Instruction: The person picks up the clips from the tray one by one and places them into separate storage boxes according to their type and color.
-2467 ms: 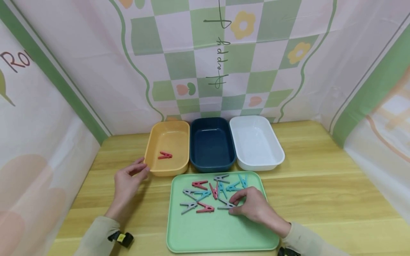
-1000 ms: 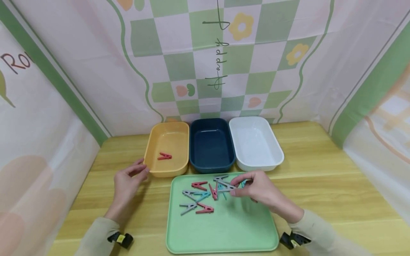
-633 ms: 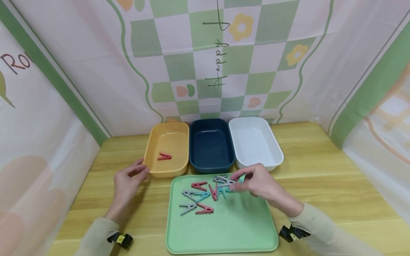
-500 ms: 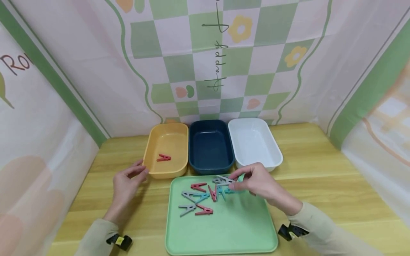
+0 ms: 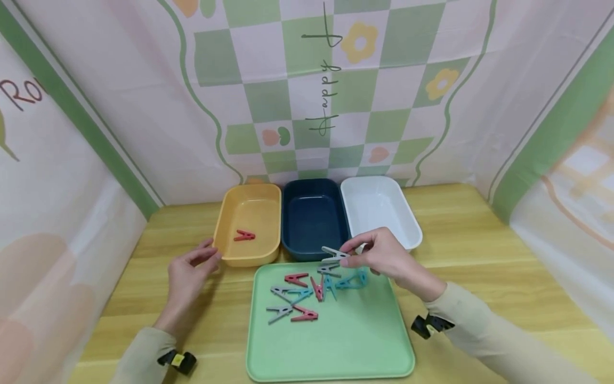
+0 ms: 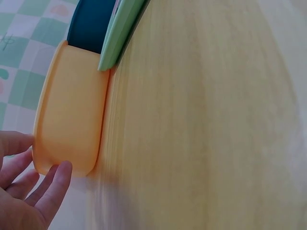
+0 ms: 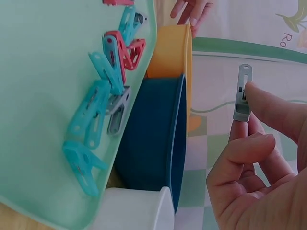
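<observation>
My right hand [image 5: 386, 257] pinches a grey clothespin [image 5: 333, 254] between thumb and fingers, just above the tray's back edge, near the navy bin [image 5: 314, 213]. In the right wrist view the grey clothespin [image 7: 242, 93] stands upright at the fingertips. My left hand [image 5: 189, 274] touches the outside of the yellow bin [image 5: 251, 261] at its near left corner, its fingers relaxed. Inside that bin lies one red clothespin [image 5: 244, 235]. On the green tray [image 5: 331, 346] are several red, grey and blue clothespins, among them a blue one [image 5: 330, 286] and a red one [image 5: 304, 314].
A white bin [image 5: 379, 205] stands right of the navy one; the three bins touch in a row behind the tray. All rest on a wooden table [image 5: 460, 256]. A patterned cloth [image 5: 268, 96] hangs close behind them and at both sides.
My right hand has picked the grey clothespin off the tray and carried it up and back towards the bins. The left hand has stayed at the yellow bin.
</observation>
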`<state>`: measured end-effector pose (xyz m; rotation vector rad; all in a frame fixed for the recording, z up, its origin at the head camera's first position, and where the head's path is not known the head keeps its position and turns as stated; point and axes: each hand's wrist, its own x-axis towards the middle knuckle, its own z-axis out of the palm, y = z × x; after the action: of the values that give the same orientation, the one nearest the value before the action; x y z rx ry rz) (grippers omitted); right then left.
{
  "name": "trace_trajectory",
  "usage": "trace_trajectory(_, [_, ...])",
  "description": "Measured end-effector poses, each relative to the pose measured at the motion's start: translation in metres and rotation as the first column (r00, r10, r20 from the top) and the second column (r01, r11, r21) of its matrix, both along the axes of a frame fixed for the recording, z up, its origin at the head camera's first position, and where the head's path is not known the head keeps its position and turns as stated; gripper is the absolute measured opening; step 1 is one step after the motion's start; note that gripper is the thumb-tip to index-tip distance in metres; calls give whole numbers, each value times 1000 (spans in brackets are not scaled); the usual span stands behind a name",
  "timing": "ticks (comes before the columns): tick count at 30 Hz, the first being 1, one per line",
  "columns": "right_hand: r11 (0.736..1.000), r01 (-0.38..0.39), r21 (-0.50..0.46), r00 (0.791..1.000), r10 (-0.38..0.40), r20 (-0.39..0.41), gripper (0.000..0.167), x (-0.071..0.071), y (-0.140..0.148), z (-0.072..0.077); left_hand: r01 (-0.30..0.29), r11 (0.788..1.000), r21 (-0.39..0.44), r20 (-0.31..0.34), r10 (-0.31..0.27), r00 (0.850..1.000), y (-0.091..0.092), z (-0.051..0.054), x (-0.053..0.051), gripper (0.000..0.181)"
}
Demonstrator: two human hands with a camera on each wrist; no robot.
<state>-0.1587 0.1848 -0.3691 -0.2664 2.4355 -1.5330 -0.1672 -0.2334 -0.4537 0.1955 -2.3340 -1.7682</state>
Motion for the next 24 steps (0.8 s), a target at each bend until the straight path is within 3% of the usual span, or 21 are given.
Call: trace_trajectory(24, [1000, 28, 8, 1000, -28, 11, 19, -37, -5, 10, 3, 1000, 6, 21, -4, 1000, -1, 1, 1, 26])
